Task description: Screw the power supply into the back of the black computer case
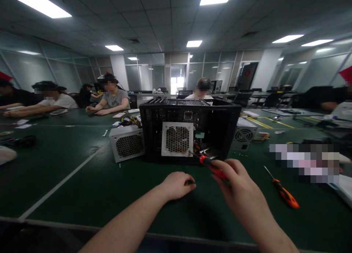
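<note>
My right hand point(238, 183) grips a screwdriver point(213, 167) with a red and black handle. Its shaft points left, with the tip at or close to the lower right corner of a silver power supply point(178, 140). That unit, with a honeycomb grille, sits at the open side of a black computer case point(231, 130). On the green table in front of the case rests my left hand point(178, 185), its fingers curled and thumb close to them. Something small and dark may be in that pinch, but I cannot make it out.
A second power supply point(128, 145) leans left of the case, with cables behind it. A third power supply point(244, 135) stands to the right, small screws nearby. An orange-handled screwdriver point(284, 192) lies at right and a wrench point(105, 133) at left. Several people sit around.
</note>
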Tool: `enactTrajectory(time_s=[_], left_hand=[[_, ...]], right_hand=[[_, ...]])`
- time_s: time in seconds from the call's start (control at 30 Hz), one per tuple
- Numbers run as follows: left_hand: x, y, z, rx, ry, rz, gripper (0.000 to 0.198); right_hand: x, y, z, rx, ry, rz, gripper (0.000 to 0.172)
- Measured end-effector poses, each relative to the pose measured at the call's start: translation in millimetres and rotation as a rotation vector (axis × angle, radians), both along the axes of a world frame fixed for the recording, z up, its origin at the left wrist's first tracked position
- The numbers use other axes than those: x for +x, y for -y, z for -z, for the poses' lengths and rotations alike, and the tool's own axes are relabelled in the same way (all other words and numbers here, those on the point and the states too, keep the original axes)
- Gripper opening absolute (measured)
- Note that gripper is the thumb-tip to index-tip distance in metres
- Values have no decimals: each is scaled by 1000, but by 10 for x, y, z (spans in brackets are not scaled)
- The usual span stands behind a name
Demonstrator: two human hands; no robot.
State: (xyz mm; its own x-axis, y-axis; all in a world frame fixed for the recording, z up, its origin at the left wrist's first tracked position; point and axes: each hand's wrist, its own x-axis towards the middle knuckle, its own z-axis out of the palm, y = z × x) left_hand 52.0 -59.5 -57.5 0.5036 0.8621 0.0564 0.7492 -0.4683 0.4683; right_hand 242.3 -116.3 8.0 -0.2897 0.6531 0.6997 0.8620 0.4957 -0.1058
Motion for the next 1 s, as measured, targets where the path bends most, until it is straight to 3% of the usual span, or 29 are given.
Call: enactTrajectory(time_s=[0.17, 0.33, 0.43, 0.7, 0.8, 0.87, 1.0], left_hand=[[-2, 2, 11, 13, 6, 9, 37], [1, 15, -16, 10, -6, 0, 38], [0, 15, -32, -5, -5, 4, 38], [4, 38, -41, -6, -15, -8, 37], [18, 29, -30, -49, 111, -10, 37], [61, 15, -45, -210, 348, -34, 41], [255, 22, -221, -864, 921, -24, 67]], right_hand=[[-71, 83, -37, -53, -12, -147, 16], [-165, -15, 85, 94, -272, 30, 23], [-176, -94, 148, 147, -344, 56, 23], [-133, -61, 62, 126, -273, -74, 18], [-121, -31, 33, 74, -264, -110, 19], [-109, -25, 22, 47, -257, -136, 17], [-80, -57, 3, 22, -252, -161, 17]])
